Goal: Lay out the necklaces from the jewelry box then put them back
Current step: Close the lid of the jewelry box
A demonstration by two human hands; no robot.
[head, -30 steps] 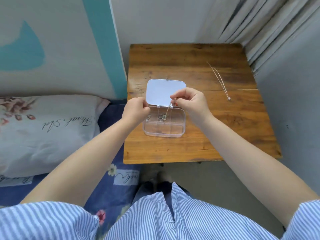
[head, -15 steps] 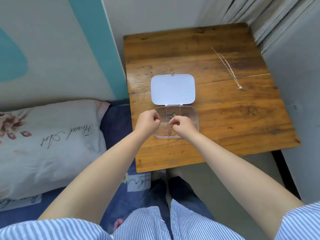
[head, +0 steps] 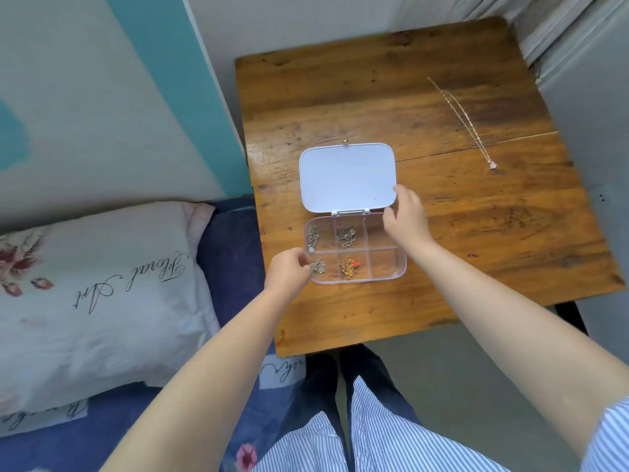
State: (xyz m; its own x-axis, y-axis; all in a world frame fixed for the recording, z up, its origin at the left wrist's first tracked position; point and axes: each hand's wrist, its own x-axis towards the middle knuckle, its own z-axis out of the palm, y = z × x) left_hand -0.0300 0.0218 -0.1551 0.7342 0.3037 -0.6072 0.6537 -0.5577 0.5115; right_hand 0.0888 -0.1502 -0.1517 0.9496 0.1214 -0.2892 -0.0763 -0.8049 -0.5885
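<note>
A clear jewelry box (head: 388, 267) with several compartments lies open on the wooden table (head: 340, 97), its white lid (head: 347, 177) flat behind it. Silver necklaces sit in the back-left (head: 313, 236) and back-middle (head: 346, 236) compartments. A gold necklace with a red pendant (head: 349, 267) is in the front-middle one. My left hand (head: 287, 275) pinches a silver necklace (head: 319, 267) at the front-left compartment. My right hand (head: 405, 219) hovers over the box's back-right corner, fingers relaxed, fingertips at the lid's right edge. One thin necklace (head: 466, 120) lies stretched out on the table's far right.
A pillow (head: 102, 284) and blue bedding lie left of the table. A wall with a teal stripe (head: 177, 80) borders the table's left side, a grey wall (head: 585, 131) its right. My legs are under the table's near edge.
My right hand has let go of the necklace and moved right and back to the lid's edge. My left hand stays at the front-left compartment. The camera has tilted further down.
</note>
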